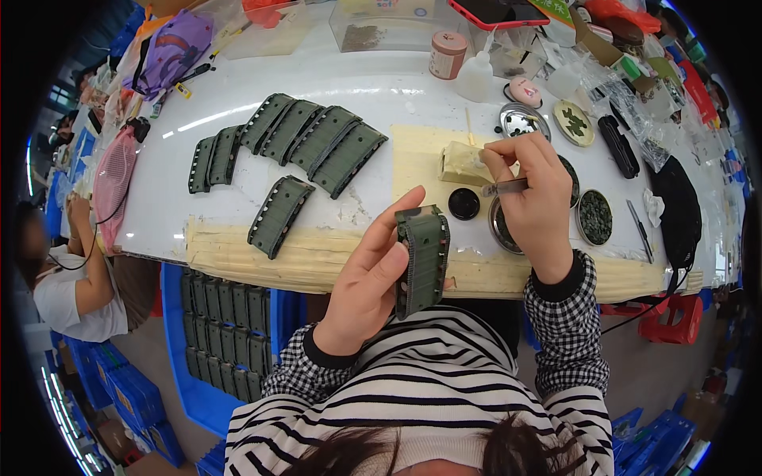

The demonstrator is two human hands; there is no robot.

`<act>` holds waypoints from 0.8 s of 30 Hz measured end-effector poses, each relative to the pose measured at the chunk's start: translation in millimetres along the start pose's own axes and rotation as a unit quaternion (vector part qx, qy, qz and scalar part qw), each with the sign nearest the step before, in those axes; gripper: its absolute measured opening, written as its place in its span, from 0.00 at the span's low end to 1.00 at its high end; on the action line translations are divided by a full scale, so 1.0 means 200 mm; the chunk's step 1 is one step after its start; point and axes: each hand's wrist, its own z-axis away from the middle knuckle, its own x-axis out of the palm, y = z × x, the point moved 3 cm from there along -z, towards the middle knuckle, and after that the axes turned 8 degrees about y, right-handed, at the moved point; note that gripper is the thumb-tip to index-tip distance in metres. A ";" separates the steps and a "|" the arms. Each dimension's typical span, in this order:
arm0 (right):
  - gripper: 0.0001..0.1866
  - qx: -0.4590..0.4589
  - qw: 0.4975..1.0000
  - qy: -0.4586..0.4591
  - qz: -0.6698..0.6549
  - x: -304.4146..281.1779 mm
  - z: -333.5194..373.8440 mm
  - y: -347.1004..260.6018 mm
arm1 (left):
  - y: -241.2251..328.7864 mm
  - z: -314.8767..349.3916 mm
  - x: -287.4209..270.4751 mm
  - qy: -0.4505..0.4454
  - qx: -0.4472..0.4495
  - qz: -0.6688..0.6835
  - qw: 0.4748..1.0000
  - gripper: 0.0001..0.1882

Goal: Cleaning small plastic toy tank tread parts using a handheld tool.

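Observation:
My left hand [355, 287] is wrapped round a dark green molded plastic part [423, 266], long and slightly curved with small studs along its edges, held upright over the table's front edge. In my right hand [536, 208] is a pair of metal tweezers [506, 187], pinched between thumb and fingers. Its fingertips are beside a cream block [460, 163] that looks wrapped in tape. A small round black dish [463, 204] sits just below that block. Partly hidden by the right hand, a round tin [498, 226] stands close by. Another tin [594, 216] holds small dark green pieces.
Several like green parts [298, 135] lie at the left of the table, and more fill a blue crate [176, 349] below. A white squeeze bottle [475, 78], a pink jar [448, 55] and a lid with green bits [573, 123] stand farther back. Another person [75, 278] sits left.

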 end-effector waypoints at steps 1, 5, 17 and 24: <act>0.04 -0.013 1.000 0.028 0.005 -0.02 -0.01 -0.03 | 0.01 0.00 -0.02 -0.004 0.023 -0.049 0.999 0.34; 0.03 0.026 0.992 0.058 -0.112 -0.12 0.02 -0.15 | 0.02 0.01 -0.05 0.012 0.085 -0.164 0.983 0.35; 0.06 0.130 0.912 -0.095 -0.376 -0.01 0.13 -0.21 | 0.02 0.01 -0.02 0.036 0.120 -0.232 0.965 0.36; 0.06 0.113 0.916 -0.107 -0.370 -0.02 0.13 -0.20 | 0.02 0.01 -0.02 0.036 0.123 -0.239 0.962 0.36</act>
